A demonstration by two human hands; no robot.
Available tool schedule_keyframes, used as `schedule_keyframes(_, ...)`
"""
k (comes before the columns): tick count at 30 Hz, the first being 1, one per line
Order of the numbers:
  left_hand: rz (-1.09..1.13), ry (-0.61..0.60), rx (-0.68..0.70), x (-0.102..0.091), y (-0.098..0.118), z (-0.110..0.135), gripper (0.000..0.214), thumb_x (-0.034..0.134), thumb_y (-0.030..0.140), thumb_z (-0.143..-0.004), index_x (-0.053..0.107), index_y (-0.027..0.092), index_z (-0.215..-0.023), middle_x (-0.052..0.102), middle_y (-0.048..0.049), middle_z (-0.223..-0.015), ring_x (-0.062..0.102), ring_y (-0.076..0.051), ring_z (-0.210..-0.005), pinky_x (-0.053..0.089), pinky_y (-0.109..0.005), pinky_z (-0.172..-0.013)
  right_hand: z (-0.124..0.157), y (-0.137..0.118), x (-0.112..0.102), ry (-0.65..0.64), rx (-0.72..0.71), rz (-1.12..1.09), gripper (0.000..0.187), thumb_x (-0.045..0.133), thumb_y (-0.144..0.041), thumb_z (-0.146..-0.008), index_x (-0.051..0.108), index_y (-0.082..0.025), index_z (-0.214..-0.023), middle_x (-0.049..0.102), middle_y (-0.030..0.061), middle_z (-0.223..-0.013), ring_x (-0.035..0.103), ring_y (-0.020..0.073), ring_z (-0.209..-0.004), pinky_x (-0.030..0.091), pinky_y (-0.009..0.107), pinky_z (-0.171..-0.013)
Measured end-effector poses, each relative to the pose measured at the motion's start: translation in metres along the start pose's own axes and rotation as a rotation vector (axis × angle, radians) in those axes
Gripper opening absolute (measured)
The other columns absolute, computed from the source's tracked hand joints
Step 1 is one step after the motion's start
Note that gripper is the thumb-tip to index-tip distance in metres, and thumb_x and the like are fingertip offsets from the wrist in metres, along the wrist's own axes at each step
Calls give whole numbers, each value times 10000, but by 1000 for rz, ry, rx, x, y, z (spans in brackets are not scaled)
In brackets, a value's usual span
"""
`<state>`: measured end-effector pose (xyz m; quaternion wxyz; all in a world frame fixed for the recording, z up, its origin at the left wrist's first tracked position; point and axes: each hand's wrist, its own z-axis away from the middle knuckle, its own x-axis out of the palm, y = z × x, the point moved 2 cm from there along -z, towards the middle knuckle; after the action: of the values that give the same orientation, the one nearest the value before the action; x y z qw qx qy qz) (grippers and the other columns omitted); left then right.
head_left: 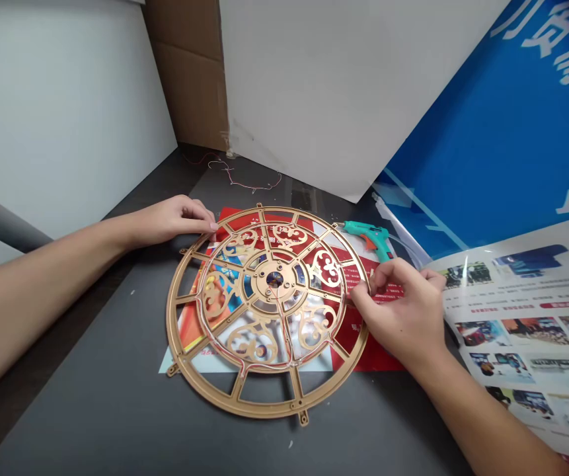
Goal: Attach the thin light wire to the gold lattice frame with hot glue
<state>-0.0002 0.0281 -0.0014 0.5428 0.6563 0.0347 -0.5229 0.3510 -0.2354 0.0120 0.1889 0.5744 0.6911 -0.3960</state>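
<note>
Presently, the round gold frame is lying between left hand, nearer the surface's far edge, and right hand; fingers are curling at its rim; pinching what, I cannot tell.

The round frame is finished in a smooth golden sheen (metal or plastic cannot be told); the glue gun is moulded in plastic, the tabletop surfaced matt.

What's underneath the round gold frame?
Colourful printed paper and, toward the near rim, bare dark table show through the gold frame's openings. Whatever lies directly beneath its ribs, scrollwork and solid hub is covered.
</note>
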Motion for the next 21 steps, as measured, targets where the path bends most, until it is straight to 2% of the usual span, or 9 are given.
schedule_keyframes(6,104,26,-47,2,-7,0,364,760,496,-1106,765,174,-1275,784,-81,-1275,769,-230,-1105,699,-425,-985,1,4,1,-26,-10,15,197,685,-298,-846,513,-273,-754,678,-45,-685,547,177,-619,385,473,-871)
schedule_keyframes(10,216,83,-87,5,-12,1,419,747,525,-1109,749,164,-1323,777,-86,-1291,772,-244,-1117,701,-438,-981,3,1,5,-49,-16,0,221,685,-325,-887,526,-267,-744,674,-46,-680,518,165,-608,371,468,-871)
schedule_keyframes(13,275,117,-112,6,-12,1,414,742,522,-1112,748,174,-1336,773,-91,-1322,769,-248,-1141,699,-444,-1001,3,0,7,-93,-18,-7,237,685,-350,-909,539,-262,-745,682,-47,-676,546,163,-602,362,467,-872)
schedule_keyframes(21,340,164,-146,7,-10,1,418,754,515,-1105,747,170,-1340,772,-93,-1332,769,-256,-1158,698,-455,-1012,4,0,10,-147,-22,-38,258,680,-343,-920,542,-253,-722,668,-68,-660,576,148,-572,333,472,-889)
